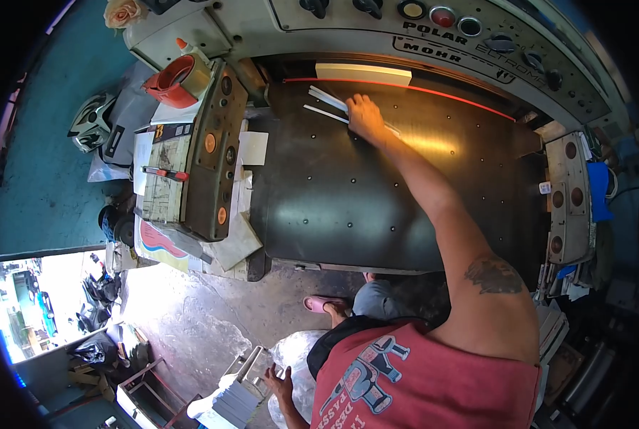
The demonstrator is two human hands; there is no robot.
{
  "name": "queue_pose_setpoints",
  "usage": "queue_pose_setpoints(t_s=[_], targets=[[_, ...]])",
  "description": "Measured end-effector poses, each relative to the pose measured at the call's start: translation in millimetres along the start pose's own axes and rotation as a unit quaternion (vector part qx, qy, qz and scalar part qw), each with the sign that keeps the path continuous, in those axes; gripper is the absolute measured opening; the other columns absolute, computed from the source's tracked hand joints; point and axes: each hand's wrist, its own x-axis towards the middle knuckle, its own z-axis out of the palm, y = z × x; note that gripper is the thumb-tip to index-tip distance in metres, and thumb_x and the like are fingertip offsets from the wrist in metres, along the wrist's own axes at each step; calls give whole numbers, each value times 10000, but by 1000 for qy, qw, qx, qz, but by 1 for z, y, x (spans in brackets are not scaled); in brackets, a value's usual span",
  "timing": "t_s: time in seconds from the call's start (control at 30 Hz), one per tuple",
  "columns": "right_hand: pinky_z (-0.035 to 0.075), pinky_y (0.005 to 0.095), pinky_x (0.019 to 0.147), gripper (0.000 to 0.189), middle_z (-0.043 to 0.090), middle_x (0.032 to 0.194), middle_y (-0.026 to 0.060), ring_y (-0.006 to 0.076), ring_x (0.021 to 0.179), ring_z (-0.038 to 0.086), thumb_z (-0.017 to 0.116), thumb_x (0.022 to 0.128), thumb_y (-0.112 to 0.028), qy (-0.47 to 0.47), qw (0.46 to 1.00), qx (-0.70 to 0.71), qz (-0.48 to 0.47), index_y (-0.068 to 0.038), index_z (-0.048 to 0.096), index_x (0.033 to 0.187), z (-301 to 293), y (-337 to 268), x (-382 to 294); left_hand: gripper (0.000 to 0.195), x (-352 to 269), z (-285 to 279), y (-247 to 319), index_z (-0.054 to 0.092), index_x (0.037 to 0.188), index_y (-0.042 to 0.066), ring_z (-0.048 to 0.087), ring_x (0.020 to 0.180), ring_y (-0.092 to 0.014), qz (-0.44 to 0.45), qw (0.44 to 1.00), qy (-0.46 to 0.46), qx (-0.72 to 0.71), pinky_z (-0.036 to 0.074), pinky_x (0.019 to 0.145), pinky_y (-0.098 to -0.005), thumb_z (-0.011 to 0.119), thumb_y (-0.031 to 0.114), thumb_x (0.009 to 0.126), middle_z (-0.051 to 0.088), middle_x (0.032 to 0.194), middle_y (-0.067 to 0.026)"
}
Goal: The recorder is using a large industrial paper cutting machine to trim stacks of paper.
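My right hand point(365, 119) reaches across the dark metal table point(351, 204) of a Polar Mohr paper cutter. Its fingers are closed over a few thin white paper strips point(327, 98), whose ends stick out on both sides. Another narrow strip point(324, 113) lies just below them, running under the hand. Behind, a pale paper stack point(362, 74) sits at the cutter's opening, beyond a red line point(437, 93) across the table. Low at my side, my left hand point(280, 383) has its fingers apart. It is close to a stack of grey-white sheets point(228, 406) and clear plastic wrapping point(295, 348).
On the left side block point(212, 155) are a red tape dispenser point(177, 80), a glue bottle point(188, 47) and a red utility knife point(166, 173). Control knobs and buttons line the panel point(432, 37) above. A second metal block point(569, 198) stands at right.
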Motion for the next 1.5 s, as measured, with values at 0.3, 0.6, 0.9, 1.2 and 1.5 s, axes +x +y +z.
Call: queue_pose_setpoints(t_s=[0.3,0.6,0.9,1.2,1.5], targets=[[472,439,738,196,544,945,142,323,885,544,627,730,-29,18,984,108,-140,-24,601,925,-24,-137,-193,564,52,48,149,487,1439,49,531,1290,-236,-32,858,-239,-454,450,1026,-392,599,373,991,548,1405,-132],[419,431,775,473,535,1031,147,315,937,514,707,844,-404,-46,987,116,-99,6,591,1049,-63,-168,-221,804,116,65,340,556,1160,-83,653,1062,-331,-125,788,-319,-512,506,955,-452,486,686,937,656,1070,-211],[436,408,837,746,525,1162,154,297,1006,514,730,785,-417,-124,968,78,-203,60,494,1307,-82,-179,-275,927,109,59,332,519,1196,-110,629,1059,-336,-99,721,-406,-553,477,966,-444,562,750,853,648,1125,-204],[544,346,760,237,537,912,115,256,871,580,621,720,-53,-25,969,87,-229,15,618,946,-70,-209,-307,737,120,45,347,476,1331,3,575,1191,-408,-31,691,-509,-512,463,1016,-535,586,607,924,497,1335,-328],[527,421,898,464,583,1161,186,360,1078,598,659,741,-13,-25,983,163,-83,57,587,1193,-95,-301,-325,282,112,42,317,617,1053,-3,613,846,-229,-21,672,-351,-652,500,805,-411,553,259,970,644,972,-113]])
